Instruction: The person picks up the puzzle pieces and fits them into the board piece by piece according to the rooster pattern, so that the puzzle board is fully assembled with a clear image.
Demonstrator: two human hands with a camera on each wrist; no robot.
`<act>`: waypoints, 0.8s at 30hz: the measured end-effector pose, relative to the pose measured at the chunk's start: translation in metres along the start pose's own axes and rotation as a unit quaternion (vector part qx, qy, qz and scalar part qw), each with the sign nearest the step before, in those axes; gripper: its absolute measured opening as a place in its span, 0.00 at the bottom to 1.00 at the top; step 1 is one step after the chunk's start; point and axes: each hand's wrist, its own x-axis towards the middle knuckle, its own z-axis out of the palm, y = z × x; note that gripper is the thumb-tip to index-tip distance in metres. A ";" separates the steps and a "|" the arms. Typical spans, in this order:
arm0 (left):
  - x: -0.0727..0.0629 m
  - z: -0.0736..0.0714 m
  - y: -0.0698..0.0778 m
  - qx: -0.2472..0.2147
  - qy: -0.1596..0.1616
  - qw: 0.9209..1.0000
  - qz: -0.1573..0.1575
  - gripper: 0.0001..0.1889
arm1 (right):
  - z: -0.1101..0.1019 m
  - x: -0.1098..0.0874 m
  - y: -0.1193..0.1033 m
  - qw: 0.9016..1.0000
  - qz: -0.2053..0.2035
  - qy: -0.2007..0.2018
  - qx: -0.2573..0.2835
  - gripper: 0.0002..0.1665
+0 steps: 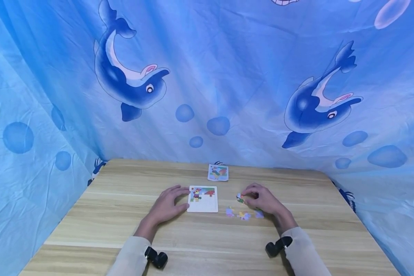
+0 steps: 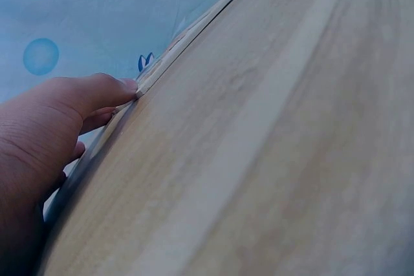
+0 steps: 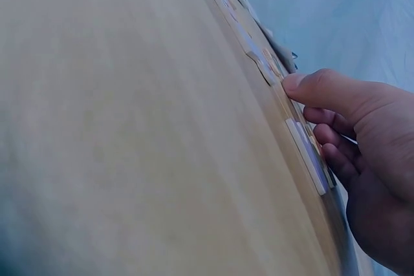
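A white-framed jigsaw board [image 1: 202, 207] lies on the table, its upper part and left side filled with colourful pieces and its lower right white. My left hand [image 1: 168, 205] rests at the board's left edge, thumb near the lower corner and index finger higher up. In the left wrist view, the thumb [image 2: 110, 92] touches the board's rim. To the right, my right hand [image 1: 262, 198] pinches a small green and multicoloured puzzle piece [image 1: 240, 198] between thumb and index finger. The right wrist view shows the thumb [image 3: 323, 88] low over the tabletop, hiding the held piece.
Loose puzzle pieces lie in a row below the right hand: a purple one [image 1: 229, 212], a yellow and purple one [image 1: 243, 216] and another purple one [image 1: 259, 214]. Behind the board lies a picture card [image 1: 218, 173]. A blue dolphin-print cloth [image 1: 207, 76] hangs behind the wooden table [image 1: 207, 237].
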 end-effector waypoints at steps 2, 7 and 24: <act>0.000 0.001 -0.001 0.002 0.002 1.000 0.005 0.28 | 0.000 0.000 0.000 1.000 -0.005 0.005 -0.001 0.12; 0.001 0.001 -0.001 -0.001 0.007 1.000 0.018 0.27 | 0.002 -0.001 0.002 1.000 -0.013 0.026 -0.007 0.11; 0.000 0.001 -0.001 -0.005 0.006 1.000 0.013 0.26 | 0.014 0.006 -0.015 0.997 0.009 0.073 -0.016 0.12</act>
